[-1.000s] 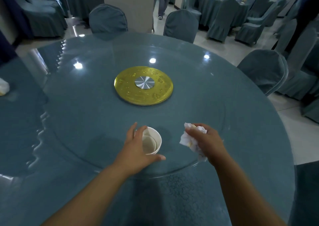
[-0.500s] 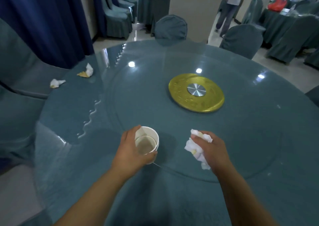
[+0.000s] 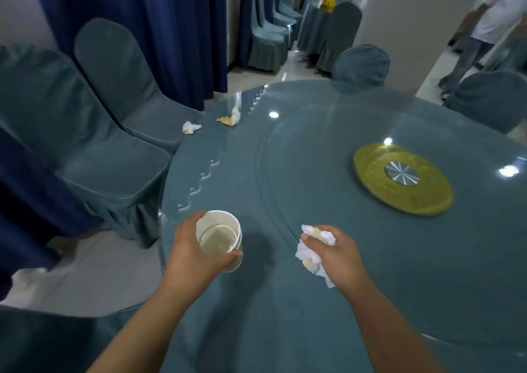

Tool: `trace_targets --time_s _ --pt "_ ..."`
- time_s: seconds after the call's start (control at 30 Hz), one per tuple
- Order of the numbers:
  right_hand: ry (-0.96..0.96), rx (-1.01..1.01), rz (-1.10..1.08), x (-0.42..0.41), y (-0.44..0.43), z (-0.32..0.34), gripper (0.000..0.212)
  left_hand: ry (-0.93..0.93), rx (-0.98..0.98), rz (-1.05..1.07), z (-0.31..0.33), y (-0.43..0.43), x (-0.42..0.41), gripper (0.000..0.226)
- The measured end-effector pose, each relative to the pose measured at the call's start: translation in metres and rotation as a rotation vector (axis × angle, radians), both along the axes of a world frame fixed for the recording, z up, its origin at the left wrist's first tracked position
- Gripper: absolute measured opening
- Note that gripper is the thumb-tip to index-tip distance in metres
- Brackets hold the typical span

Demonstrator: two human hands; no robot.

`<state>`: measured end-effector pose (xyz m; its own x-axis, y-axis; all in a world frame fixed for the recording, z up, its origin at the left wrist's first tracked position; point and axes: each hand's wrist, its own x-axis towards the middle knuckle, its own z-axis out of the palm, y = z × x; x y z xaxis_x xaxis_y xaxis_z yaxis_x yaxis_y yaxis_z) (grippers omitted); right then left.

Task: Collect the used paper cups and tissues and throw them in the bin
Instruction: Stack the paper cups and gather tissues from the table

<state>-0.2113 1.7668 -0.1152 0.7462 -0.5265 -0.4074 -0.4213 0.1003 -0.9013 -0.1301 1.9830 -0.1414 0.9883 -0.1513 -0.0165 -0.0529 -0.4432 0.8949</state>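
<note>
Left hand [image 3: 194,251] gripping cup [image 3: 219,240], tissues [image 3: 313,251] right

Head camera looks down, close over table [image 3: 370,273].

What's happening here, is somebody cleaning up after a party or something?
Yes, a person is clearing a big round table. Their left hand holds a paper cup, seemingly with another nested inside, and their right hand grips a wad of tissues. A stained tissue lies at the table's far edge, and a crumpled tissue sits at or just off that edge. No bin is in view.
</note>
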Motion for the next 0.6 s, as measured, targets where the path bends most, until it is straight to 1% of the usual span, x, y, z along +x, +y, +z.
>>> trace_targets --time_s 0.17,0.3,0.37,0.43,0.53,0.6 --pt "-0.001 -0.056 0.016 0.014 0.051 0.0 0.026 -0.016 -0.036 0.006 0.01 0.054 0.007 0.095" --pt "-0.05 -0.071 -0.052 0.017 0.101 0.004 0.025 -0.048 -0.057 -0.032 0.026 0.101 0.012 0.087" --pt "-0.077 -0.088 -0.075 0.016 0.129 0.004 0.024 -0.072 -0.056 -0.056 0.032 0.126 0.013 0.088" --pt "-0.108 -0.09 -0.094 0.015 0.158 0.005 0.022 -0.093 -0.063 -0.075 0.038 0.151 0.012 0.088" --pt "-0.161 -0.064 -0.109 0.012 0.198 0.006 0.017 -0.121 -0.075 -0.091 0.047 0.185 0.009 0.082" --pt "-0.183 -0.047 -0.089 0.006 0.22 0.008 0.015 -0.128 -0.082 -0.081 0.05 0.207 0.003 0.083"
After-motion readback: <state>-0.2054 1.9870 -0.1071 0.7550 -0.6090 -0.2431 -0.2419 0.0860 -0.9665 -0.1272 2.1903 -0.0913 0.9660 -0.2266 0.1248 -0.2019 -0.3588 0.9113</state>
